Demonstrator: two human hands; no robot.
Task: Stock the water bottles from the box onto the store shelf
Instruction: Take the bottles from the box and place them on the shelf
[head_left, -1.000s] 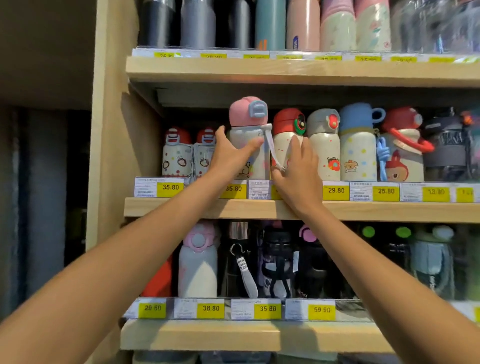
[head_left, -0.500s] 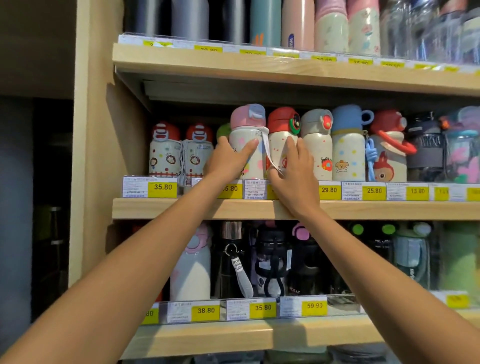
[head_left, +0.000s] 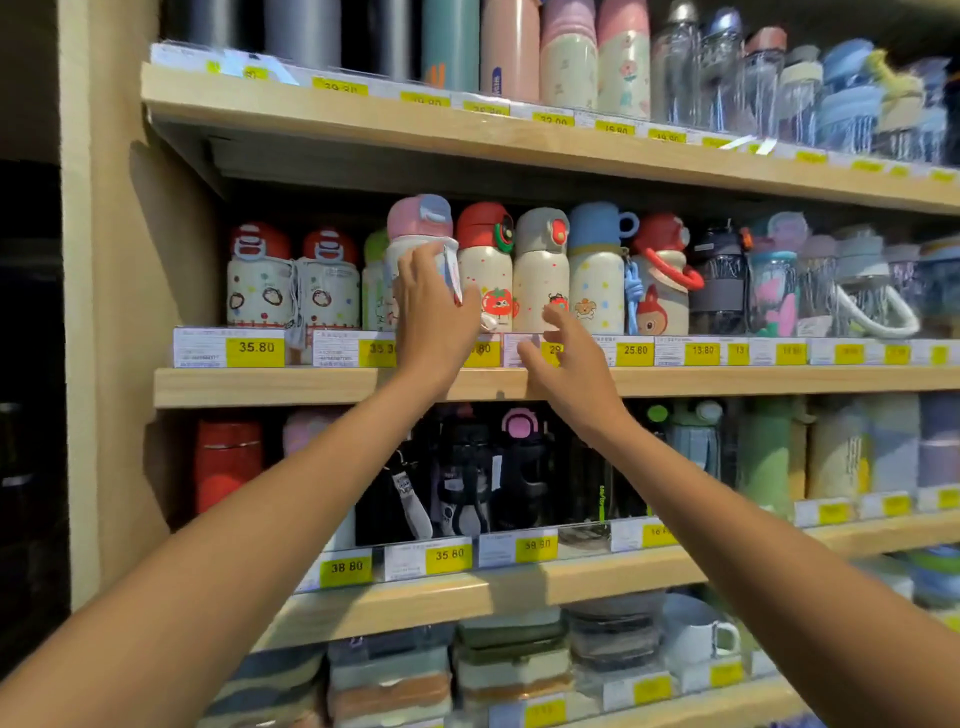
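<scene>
You'll see yellow price tags running in a row at each level: one reading 35.80 (head_left: 254, 347) at the left and another reading 38.80 (head_left: 346, 566) lower down. On the lowest level, lidded food containers (head_left: 389, 680) sit in stacks, with a green-lidded stack (head_left: 511, 660) just beside them. Further right stands a white mug (head_left: 696, 636), its handle to the right. At your far left is a dark space (head_left: 26, 364).

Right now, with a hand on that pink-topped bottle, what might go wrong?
The left hand holds the pink-lidded bottle close beside the red-lidded bottle; a nudge might topple that neighbour. The bottle's white tag hangs loose and could snag. The open right hand may brush the price labels.
</scene>
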